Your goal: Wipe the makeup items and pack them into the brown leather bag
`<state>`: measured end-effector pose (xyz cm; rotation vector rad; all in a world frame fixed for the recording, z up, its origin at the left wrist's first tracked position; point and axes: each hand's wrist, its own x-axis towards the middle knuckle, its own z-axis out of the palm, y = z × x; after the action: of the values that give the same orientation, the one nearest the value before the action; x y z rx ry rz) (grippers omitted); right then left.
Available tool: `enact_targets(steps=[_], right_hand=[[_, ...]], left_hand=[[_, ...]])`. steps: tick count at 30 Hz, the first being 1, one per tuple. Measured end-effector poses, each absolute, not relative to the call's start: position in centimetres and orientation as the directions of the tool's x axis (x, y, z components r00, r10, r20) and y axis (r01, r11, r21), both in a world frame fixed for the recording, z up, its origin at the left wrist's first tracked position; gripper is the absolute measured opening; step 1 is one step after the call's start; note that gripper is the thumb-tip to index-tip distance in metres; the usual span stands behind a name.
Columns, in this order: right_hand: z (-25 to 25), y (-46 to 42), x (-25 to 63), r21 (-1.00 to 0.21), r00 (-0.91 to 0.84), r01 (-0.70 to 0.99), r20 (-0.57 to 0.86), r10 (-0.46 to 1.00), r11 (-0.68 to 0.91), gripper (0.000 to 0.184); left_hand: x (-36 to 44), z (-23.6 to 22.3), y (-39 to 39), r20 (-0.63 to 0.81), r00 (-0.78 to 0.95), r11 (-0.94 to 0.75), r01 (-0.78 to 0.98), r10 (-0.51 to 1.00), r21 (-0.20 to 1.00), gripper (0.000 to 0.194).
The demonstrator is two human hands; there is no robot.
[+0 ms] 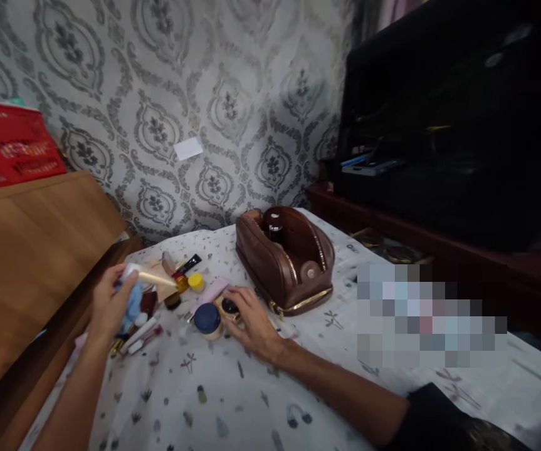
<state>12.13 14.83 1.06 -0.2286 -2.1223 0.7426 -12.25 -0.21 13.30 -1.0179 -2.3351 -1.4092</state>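
Note:
My left hand (110,305) is closed round a cream-coloured tube (152,276) and some pale blue item, held above a heap of cosmetics (176,294) on the patterned white cloth (232,388). My right hand (251,319) lies on the cloth with its fingers curled on a small round black compact (229,306). A jar with a dark blue lid (207,319) stands just left of that hand. An open brown leather toiletry bag (289,260) with a gold zip sits right behind it, a dark bottle (276,228) standing inside.
A wooden board (26,263) runs along the left edge with a red bag (7,147) behind it. A dark wooden shelf (415,232) and black cabinet (453,113) stand at the right. A blurred patch covers part of the cloth on the right.

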Motion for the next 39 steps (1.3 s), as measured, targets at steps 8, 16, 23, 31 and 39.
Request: enact_targets(steps=[8,16,23,31,39], right_hand=[[2.9,13.4,12.6,-0.913,-0.732,-0.339,0.407,0.546,0.227,0.066],[3.5,13.7,12.0,-0.918,-0.838,-0.268,0.072,0.541,-0.293,0.047],[3.3,13.1,12.3,-0.974,-0.881,-0.16,0.068,0.468,-0.159,0.044],[3.8,13.1,12.4,-0.928,-0.902,-0.133,-0.033,0.43,-0.349,0.044],[3.7,13.2,12.6,-0.984,-0.917,-0.123,0.061,0.395,-0.133,0.044]], left_hand=[[-1.8,9.4,1.8,0.334,-0.631,-0.145,0.333,0.7,0.932,0.039],[-2.9,5.9,1.4,0.328,-0.704,-0.184,0.275,0.63,0.944,0.039],[-3.5,5.4,1.6,0.297,-0.827,-0.337,0.14,0.477,0.931,0.04],[-1.7,5.7,-0.2,0.528,-0.364,-0.263,0.572,0.768,0.777,0.051],[-2.5,6.3,-0.5,0.574,-0.325,-0.126,0.784,0.752,0.609,0.026]])
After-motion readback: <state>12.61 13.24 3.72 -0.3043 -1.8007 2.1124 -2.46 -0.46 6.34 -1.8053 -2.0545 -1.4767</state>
